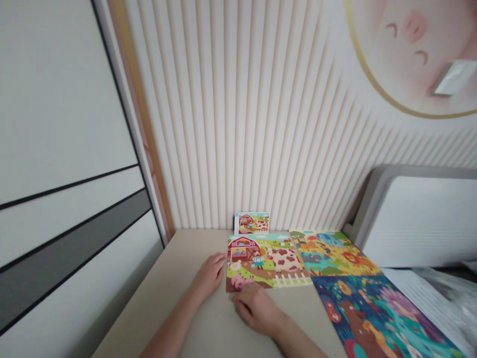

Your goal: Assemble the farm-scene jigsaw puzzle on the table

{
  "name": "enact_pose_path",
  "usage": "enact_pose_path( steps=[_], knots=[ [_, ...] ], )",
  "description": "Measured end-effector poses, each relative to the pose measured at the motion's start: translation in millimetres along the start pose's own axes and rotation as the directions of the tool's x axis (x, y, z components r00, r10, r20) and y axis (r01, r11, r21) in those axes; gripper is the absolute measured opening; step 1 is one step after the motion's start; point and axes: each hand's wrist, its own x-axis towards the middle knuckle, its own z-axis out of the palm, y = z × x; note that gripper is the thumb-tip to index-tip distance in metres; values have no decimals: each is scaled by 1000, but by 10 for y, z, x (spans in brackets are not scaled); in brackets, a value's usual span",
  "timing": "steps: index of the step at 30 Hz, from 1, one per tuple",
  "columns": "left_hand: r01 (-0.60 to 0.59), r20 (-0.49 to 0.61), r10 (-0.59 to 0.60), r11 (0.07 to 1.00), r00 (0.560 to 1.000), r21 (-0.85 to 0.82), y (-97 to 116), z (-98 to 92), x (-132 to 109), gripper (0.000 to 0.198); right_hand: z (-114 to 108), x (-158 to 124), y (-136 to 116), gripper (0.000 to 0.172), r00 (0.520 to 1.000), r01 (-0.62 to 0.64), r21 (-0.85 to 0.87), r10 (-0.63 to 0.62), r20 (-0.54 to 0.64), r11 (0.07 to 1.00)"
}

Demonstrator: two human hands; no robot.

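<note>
A farm-scene jigsaw puzzle (268, 263) lies flat on the beige tabletop (194, 243), with a red barn, a spotted cow, a farmer, pink pigs and a white fence. Along its left edge rests my left hand (209, 274), fingers stretched out and close to or touching the border. My right hand (258, 309) is at the lower edge near the pigs, fingers loosely bent and thumb apart. I see nothing held in either hand. Behind the puzzle a small picture card (252, 223) with the same farm scene leans upright against the wall.
To the right lie a yellow animal-scene puzzle (331, 252) and a dark blue animal-scene puzzle (383, 318). A padded headboard (421, 219) and clear plastic wrapping (450, 293) are beyond them. A ribbed wall (238, 124) bounds the back; a white cabinet (67, 124) stands left.
</note>
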Motion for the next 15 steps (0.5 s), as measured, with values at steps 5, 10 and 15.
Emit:
enact_pose_path(
  steps=[5,10,15],
  knots=[
    [-18,46,17,999,999,30,-38,13,-81,45,-105,9,-6,24,995,-101,111,101,4,989],
    [-39,42,37,998,998,51,-39,27,-83,44,-118,26,-21,22,995,-101,71,99,27,992],
    [-43,16,42,998,999,40,-62,47,-64,43,-126,9,-48,21,996,-81,0,81,48,997]
  ],
)
